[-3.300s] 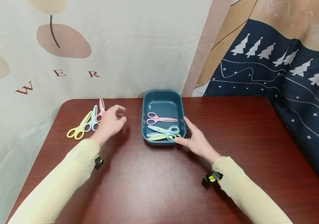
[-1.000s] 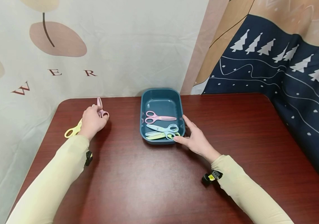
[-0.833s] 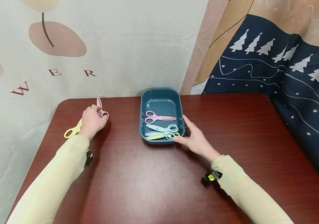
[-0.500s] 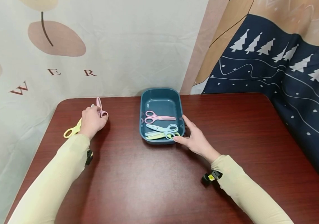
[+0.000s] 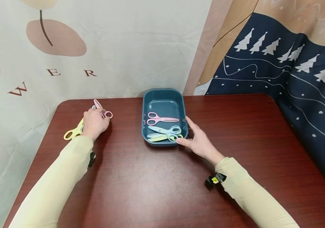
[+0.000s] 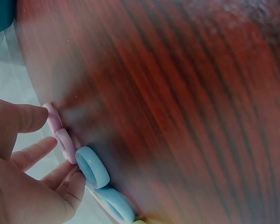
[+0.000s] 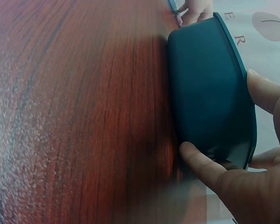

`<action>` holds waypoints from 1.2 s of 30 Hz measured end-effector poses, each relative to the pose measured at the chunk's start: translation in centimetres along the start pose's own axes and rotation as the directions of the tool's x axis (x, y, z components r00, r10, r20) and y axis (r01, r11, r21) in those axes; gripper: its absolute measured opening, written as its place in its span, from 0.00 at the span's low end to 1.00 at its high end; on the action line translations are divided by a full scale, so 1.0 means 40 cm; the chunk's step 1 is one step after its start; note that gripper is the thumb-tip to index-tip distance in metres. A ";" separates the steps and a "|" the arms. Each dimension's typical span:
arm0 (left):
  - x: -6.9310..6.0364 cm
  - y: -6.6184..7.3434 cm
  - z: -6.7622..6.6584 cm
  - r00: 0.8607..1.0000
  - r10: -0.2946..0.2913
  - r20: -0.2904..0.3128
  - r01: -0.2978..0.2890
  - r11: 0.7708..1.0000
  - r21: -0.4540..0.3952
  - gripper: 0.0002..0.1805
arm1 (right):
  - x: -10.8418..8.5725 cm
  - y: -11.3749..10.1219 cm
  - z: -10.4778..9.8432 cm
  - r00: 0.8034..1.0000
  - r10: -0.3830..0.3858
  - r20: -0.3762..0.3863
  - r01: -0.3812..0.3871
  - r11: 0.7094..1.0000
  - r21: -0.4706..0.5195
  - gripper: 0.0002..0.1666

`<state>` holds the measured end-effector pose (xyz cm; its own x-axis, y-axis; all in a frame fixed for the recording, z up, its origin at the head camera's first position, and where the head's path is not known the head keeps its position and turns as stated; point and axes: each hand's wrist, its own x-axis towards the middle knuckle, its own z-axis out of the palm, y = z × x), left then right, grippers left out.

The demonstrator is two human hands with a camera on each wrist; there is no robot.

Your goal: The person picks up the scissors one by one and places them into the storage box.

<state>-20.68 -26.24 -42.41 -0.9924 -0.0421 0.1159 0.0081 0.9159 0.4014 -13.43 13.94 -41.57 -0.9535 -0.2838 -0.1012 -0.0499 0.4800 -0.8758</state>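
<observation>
At the far left of the table, in the head view, my left hand bends over a pair of pink scissors. The left wrist view shows its thumb and fingertips at the pink handle loops. Beside these lie light blue scissors, mostly hidden by the hand in the head view, and yellow scissors. My right hand holds the near right corner of a dark teal tray, thumb and fingers spread along its rim and wall. Inside the tray are pink scissors, light blue scissors and green scissors.
The reddish-brown table reaches back to a pale printed cloth. A navy cloth with white trees hangs along the right side. The tray stands near the table's back edge.
My left hand has moved left from between the tray and the scissors onto the pink pair. Those scissors have just turned slightly, tips to the left. The right hand stays at the tray.
</observation>
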 end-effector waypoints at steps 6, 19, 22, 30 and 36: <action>-0.002 0.004 -0.002 1.000 -0.009 0.014 0.009 1.000 -0.002 0.18 | 0.001 0.001 0.000 1.000 -0.002 0.000 0.002 1.000 0.001 0.60; -0.004 0.003 -0.001 0.998 0.042 0.041 -0.042 0.999 -0.011 0.16 | 0.002 0.004 0.000 1.000 -0.010 -0.007 0.010 1.000 -0.004 0.60; -0.008 0.006 0.000 0.998 0.047 0.048 -0.046 0.999 -0.011 0.16 | 0.001 0.004 0.000 1.000 -0.012 -0.008 0.012 1.000 -0.008 0.60; -0.019 0.022 -0.002 0.997 0.028 0.075 -0.028 1.000 0.003 0.15 | 0.000 0.004 0.000 1.000 -0.011 -0.009 0.011 1.000 -0.019 0.60; -0.024 0.031 -0.002 0.995 0.026 0.098 -0.025 1.000 -0.011 0.15 | 0.000 0.003 0.001 1.000 -0.011 -0.009 0.011 1.000 -0.016 0.60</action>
<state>-19.71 -25.09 -41.94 -0.9991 0.0211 0.0368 0.0343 0.9122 0.4082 -13.44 13.97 -41.69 -0.9554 -0.2818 -0.0878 -0.0648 0.4906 -0.8690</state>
